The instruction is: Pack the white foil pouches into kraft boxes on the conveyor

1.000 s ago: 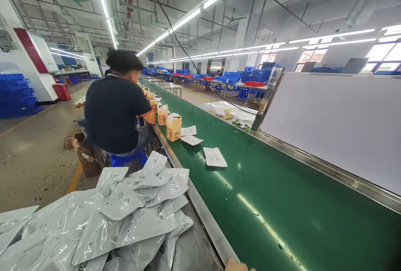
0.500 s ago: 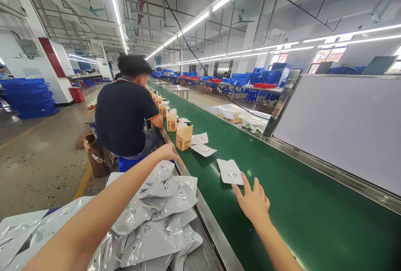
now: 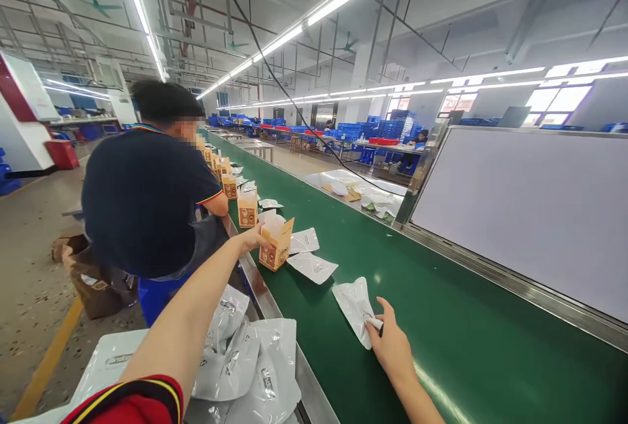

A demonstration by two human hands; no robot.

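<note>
Green conveyor surface [image 3: 456, 280] runs ahead of you, with a seated co-worker [image 3: 144, 205] along its left edge. Your right grip [image 3: 390, 345] is closed on the edge of a white foil pouch [image 3: 352, 311], just left of it. Your left grip [image 3: 249, 239] is open, touching a printed cardboard box [image 3: 276, 245] just ahead. More pouches [image 3: 248, 365] lie piled behind it.

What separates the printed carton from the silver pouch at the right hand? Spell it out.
The carton stands upright and boxy, while the silver pouch lies flat. The carton is matte tan with printing; the pouch is glossy. The left hand touches the carton; the right hand is on the pouch. Both rest on the green conveyor belt.
</note>
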